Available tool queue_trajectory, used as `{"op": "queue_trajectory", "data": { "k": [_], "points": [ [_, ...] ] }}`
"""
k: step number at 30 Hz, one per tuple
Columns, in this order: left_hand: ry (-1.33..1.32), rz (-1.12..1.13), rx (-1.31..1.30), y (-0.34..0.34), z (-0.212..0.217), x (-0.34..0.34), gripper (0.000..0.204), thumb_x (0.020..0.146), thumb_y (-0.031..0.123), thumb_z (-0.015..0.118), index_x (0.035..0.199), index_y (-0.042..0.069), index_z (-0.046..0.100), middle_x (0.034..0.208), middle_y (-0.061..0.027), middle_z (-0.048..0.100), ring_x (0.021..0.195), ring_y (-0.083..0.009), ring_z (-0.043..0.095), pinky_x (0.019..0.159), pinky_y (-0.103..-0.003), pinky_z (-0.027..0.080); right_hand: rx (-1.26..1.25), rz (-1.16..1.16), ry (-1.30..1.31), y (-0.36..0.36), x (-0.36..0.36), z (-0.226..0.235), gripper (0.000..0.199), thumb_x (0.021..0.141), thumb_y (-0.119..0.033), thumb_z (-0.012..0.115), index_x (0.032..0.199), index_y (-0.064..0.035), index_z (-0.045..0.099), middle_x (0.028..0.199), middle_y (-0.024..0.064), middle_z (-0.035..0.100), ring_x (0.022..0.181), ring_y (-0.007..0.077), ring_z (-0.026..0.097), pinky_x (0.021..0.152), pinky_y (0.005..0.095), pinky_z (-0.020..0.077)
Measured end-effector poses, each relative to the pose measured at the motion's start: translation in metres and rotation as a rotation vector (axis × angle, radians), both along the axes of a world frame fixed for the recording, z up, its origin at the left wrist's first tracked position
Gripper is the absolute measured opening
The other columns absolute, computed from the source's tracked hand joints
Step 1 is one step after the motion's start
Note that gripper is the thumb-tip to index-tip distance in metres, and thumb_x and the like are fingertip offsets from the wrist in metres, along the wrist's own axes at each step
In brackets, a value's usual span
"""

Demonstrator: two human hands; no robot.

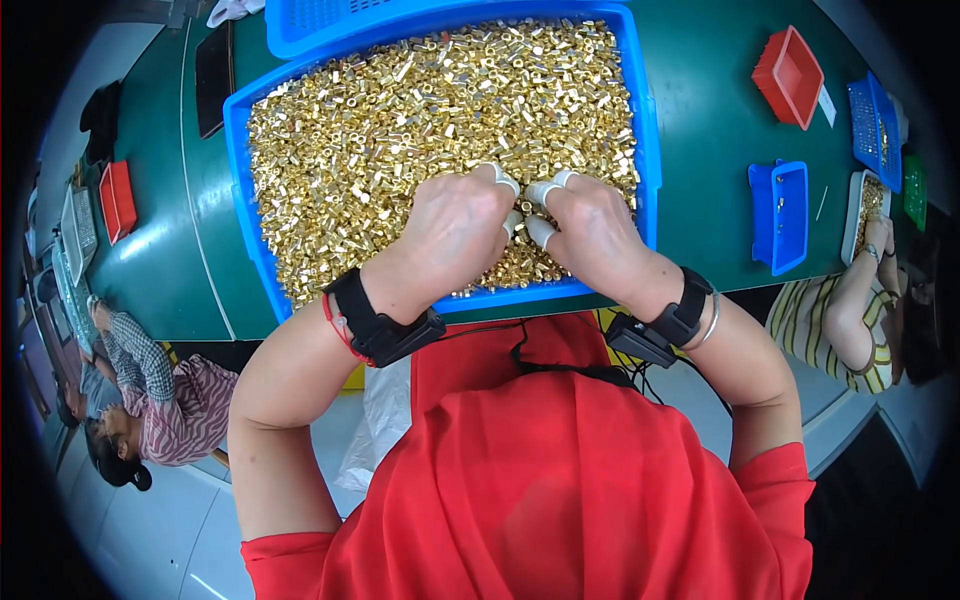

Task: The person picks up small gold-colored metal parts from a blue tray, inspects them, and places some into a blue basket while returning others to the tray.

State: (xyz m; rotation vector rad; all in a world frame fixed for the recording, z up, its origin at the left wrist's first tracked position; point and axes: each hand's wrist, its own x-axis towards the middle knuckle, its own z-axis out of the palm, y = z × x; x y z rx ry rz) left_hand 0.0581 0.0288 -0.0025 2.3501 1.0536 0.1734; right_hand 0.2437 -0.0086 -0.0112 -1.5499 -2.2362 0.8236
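Working over gold-coloured pieces [440,120] heaped inside the blue tray [645,130], we held left hand [455,225] and right hand [597,235] by its near wall, fingers curled; whether they gripped any, we couldn't tell. Plenty seemed left there, few in the small bin [765,230] to its right.

Anything the left hand [458,218] and right hand [597,225] hold is too small to tell among the gold-coloured pieces [430,115], while the upper edge crops a perforated blue basket [285,32].

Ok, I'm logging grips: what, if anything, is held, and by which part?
It cannot be told: left hand and right hand curl close together over small golden pieces, hiding any hold.
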Motion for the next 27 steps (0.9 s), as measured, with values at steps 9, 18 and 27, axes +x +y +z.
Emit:
{"op": "queue_trajectory", "data": {
  "k": [9, 18, 27],
  "points": [
    [-0.082, -0.023, -0.056, 0.004, -0.009, -0.005, 0.011, 0.072, 0.006, 0.068, 0.081, 0.002, 0.064, 0.073, -0.0158, 0.058, 0.061, -0.036, 0.059, 0.055, -0.044, 0.048, -0.041, -0.065, 0.146, -0.001, 0.001, -0.002, 0.026, 0.071, -0.007, 0.073, 0.095, -0.0005, 0.065, 0.071, 0.0128, 0.057, 0.061, 0.0285, 0.057, 0.055, 0.0389, 0.0463],
    [-0.164, -0.033, -0.193, 0.027, 0.03, -0.019, 0.013, 0.077, 0.003, 0.066, 0.09, 0.002, 0.064, 0.08, -0.0165, 0.06, 0.068, -0.0369, 0.06, 0.059, -0.042, 0.049, -0.16, -0.121, 0.27, 0.01, -0.004, 0.036, 0.025, 0.076, -0.008, 0.072, 0.098, -0.0008, 0.065, 0.071, 0.0113, 0.058, 0.057, 0.0211, 0.057, 0.053, 0.034, 0.0454],
    [-0.496, 0.249, -0.256, 0.121, 0.065, -0.023, 0.016, 0.083, 0.004, 0.064, 0.097, -0.004, 0.061, 0.083, -0.0145, 0.065, 0.078, -0.02, 0.067, 0.063, -0.032, 0.051, 0.221, -0.157, 0.225, 0.122, -0.022, 0.076, 0.022, 0.079, -0.009, 0.07, 0.1, -0.0036, 0.067, 0.07, 0.0105, 0.061, 0.059, 0.0162, 0.058, 0.054, 0.0305, 0.0453]
  ]
}}
